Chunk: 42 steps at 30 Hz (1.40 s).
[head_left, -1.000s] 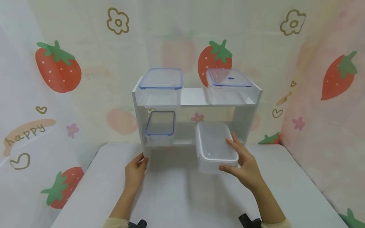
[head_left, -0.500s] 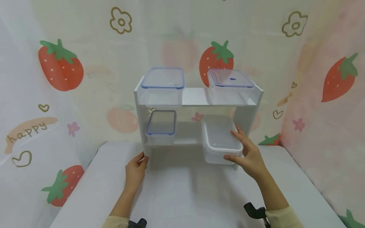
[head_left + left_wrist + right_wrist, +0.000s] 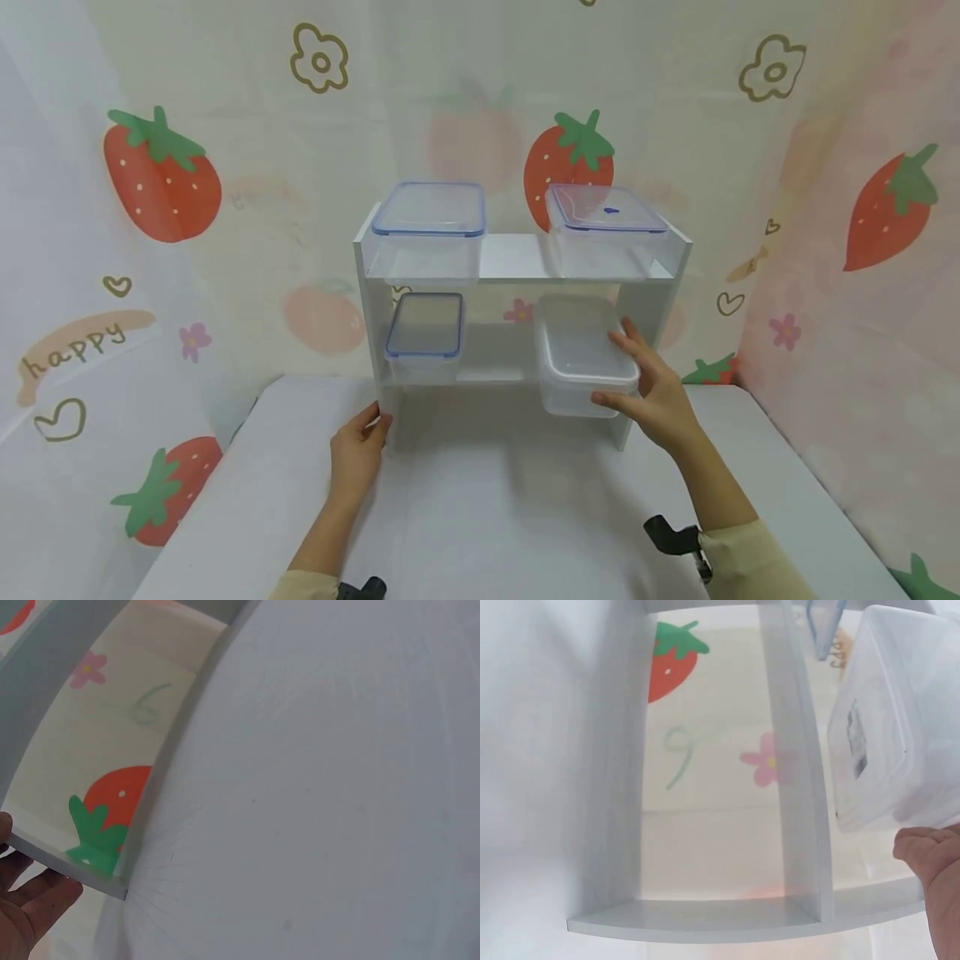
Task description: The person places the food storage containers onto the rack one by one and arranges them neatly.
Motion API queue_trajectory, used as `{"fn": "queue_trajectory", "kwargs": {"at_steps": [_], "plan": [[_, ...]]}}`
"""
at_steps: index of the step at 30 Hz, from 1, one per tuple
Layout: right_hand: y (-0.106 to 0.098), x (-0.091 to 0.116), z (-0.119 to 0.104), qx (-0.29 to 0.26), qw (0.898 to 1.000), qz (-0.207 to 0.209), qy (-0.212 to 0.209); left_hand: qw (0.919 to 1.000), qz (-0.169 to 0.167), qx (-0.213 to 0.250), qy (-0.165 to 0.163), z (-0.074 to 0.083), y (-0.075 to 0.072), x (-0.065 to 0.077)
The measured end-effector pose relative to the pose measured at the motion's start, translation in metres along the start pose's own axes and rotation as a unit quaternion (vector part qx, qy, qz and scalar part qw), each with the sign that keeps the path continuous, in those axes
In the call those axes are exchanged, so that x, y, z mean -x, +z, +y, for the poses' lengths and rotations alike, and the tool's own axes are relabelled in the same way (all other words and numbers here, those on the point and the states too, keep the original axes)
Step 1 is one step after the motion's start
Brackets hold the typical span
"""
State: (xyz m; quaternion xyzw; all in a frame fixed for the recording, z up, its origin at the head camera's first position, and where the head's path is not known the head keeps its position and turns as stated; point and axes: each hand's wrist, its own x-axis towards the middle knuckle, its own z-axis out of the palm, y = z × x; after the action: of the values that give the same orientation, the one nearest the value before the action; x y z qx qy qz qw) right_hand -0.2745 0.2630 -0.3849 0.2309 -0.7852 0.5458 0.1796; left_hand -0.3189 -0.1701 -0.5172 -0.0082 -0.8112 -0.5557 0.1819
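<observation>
My right hand grips a clear plastic food container with a frosted lid by its right side, thumb at the front. It is held above the table, overlapping the right part of the lower tier in the head view. In the right wrist view, the container shows a dark label on its underside, beside the shelf board. My left hand holds the lower front edge of the left side panel of a white two-tier shelf. The left wrist view shows the fingers on the panel's outer face and the thumb at its edge.
On the upper tier stand two clear containers with blue-edged lids, a left one and a right one. A smaller blue-lidded container sits at the left of the lower tier. The white table extends in front; a strawberry-print curtain hangs behind.
My right hand has moved the container up, a little right and back toward the lower tier. My left hand stays on the shelf panel.
</observation>
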Motion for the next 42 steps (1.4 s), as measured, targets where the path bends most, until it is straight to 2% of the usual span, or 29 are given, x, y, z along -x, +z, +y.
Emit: {"fn": "queue_trajectory", "kwargs": {"at_steps": [12, 29, 42], "plan": [[-0.003, -0.015, 0.0, 0.01, 1.0, -0.001, 0.02, 1.0, 0.001, -0.004, 0.003, 0.001, -0.001, 0.001], [-0.006, -0.031, 0.011, 0.025, 0.999, -0.004, 0.02, 1.0, 0.001, -0.004, 0.002, 0.0, -0.001, 0.0], [-0.008, -0.036, 0.02, 0.047, 0.997, -0.011, 0.062, 1.0, -0.001, 0.001, -0.006, 0.001, -0.001, 0.001]]}}
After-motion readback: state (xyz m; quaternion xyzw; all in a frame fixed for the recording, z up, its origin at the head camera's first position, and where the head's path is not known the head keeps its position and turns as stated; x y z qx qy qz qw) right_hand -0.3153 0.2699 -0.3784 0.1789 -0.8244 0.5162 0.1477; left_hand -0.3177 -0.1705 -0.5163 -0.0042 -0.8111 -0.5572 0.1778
